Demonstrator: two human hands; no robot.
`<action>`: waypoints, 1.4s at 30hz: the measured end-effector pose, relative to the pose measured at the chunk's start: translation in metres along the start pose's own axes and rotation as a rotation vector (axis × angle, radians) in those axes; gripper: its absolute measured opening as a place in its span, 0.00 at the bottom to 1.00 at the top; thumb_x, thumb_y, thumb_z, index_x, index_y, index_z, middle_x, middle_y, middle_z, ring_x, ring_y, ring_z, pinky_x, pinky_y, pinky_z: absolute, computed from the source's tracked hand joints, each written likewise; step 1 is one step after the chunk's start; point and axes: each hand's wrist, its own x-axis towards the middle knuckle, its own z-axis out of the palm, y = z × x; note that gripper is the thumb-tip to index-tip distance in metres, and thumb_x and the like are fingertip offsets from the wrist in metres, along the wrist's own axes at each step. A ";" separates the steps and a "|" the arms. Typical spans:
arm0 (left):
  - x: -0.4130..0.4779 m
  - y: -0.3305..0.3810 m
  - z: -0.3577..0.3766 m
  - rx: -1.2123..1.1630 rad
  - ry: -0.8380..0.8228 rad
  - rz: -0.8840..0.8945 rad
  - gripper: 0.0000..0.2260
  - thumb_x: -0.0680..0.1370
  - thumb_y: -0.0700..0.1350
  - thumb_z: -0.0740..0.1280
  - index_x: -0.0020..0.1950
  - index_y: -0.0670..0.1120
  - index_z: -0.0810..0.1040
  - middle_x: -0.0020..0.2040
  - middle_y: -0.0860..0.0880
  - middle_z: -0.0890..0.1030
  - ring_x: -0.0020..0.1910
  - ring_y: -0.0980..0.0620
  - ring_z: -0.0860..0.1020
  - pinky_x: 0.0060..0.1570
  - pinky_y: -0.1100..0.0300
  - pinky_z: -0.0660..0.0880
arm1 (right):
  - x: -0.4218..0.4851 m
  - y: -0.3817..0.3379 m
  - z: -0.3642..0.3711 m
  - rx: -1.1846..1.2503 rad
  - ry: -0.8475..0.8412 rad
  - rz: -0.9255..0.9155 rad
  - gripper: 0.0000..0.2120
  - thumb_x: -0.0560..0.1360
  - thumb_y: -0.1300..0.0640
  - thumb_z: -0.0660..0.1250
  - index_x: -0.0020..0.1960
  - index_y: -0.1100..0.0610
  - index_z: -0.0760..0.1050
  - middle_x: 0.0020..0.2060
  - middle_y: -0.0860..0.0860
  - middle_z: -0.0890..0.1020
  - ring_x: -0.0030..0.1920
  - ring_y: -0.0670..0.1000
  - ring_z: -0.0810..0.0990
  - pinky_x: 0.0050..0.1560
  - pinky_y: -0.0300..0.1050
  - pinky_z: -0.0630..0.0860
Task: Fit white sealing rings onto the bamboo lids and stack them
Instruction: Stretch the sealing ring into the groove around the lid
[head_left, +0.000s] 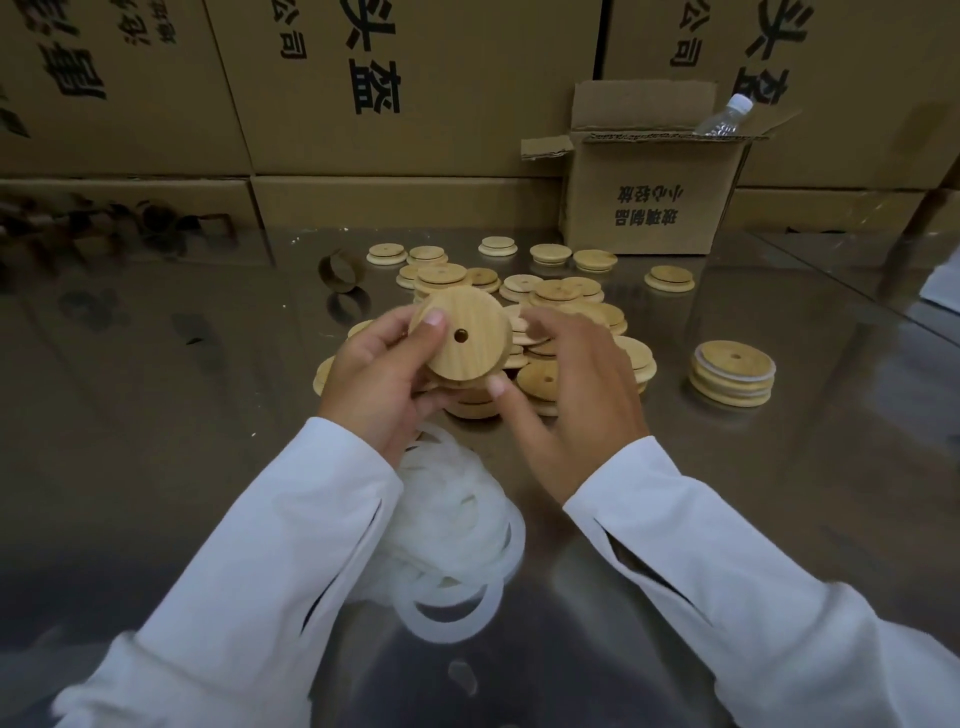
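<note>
One bamboo lid gripped by left hand, right hand splayed loose; one stack.

Long white sleeves of thin, smooth cloth cover both arms. The left sleeve, left of the heap of white sealing rings, has a narrow dark slit running lengthwise near its cuff. The right sleeve, right of the heap, has another. Beyond the plain cuffs, the left hand and right hand are bare.

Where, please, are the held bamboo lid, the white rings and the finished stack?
held bamboo lid (470, 361), head view, its flat face
white rings (457, 519), head view, heap's middle
finished stack (750, 364), head view, top lid
</note>
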 end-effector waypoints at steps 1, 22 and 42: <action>0.001 0.001 -0.002 -0.011 0.019 0.007 0.06 0.76 0.43 0.64 0.49 0.47 0.80 0.46 0.46 0.81 0.44 0.50 0.82 0.36 0.58 0.79 | -0.001 0.001 0.002 -0.024 -0.021 0.045 0.16 0.72 0.51 0.66 0.59 0.55 0.74 0.54 0.51 0.76 0.58 0.53 0.70 0.57 0.45 0.63; 0.002 0.033 -0.034 0.045 -0.079 0.040 0.15 0.67 0.49 0.67 0.51 0.50 0.81 0.48 0.49 0.83 0.49 0.50 0.80 0.39 0.55 0.80 | -0.003 -0.006 0.031 0.457 -0.186 0.499 0.08 0.67 0.60 0.72 0.33 0.48 0.79 0.40 0.47 0.82 0.43 0.45 0.79 0.47 0.39 0.74; 0.004 0.006 -0.045 -0.114 0.101 -0.142 0.06 0.77 0.40 0.62 0.47 0.44 0.79 0.47 0.42 0.79 0.39 0.46 0.83 0.32 0.52 0.80 | -0.006 0.002 0.010 0.187 0.085 0.180 0.04 0.66 0.60 0.74 0.36 0.52 0.81 0.49 0.46 0.73 0.48 0.36 0.70 0.45 0.17 0.59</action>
